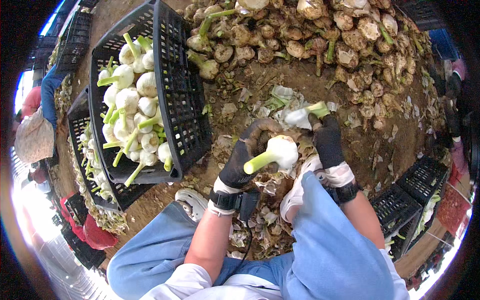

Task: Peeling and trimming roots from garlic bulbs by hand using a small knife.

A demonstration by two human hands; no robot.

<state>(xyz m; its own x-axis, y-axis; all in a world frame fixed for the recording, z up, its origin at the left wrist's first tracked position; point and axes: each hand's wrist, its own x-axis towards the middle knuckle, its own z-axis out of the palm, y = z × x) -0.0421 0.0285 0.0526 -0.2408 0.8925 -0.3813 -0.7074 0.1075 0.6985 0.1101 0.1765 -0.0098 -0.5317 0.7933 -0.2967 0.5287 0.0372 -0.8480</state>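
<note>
My left hand [245,152], in a dark, soiled glove, curls its fingers round a white garlic bulb [284,151]. The bulb's cut green stem [259,163] points toward the lower left. Just to its right is my right hand [328,142], also gloved in black, with its fingertips drawn together. They meet a blurred whitish piece with a green end [306,115], which looks like garlic peel or stalk; its exact kind is unclear. Trimmed white garlic bulbs [127,102] fill a tilted black crate [182,95] to the left of my left hand.
A large heap of unpeeled, earthy garlic [300,35] lies at the far side. Loose peelings [267,217] cover the soil between my feet. Another crate of garlic [87,155] stands under the tilted one. Black crates [400,205] sit at right. Other people [37,110] are at the edges.
</note>
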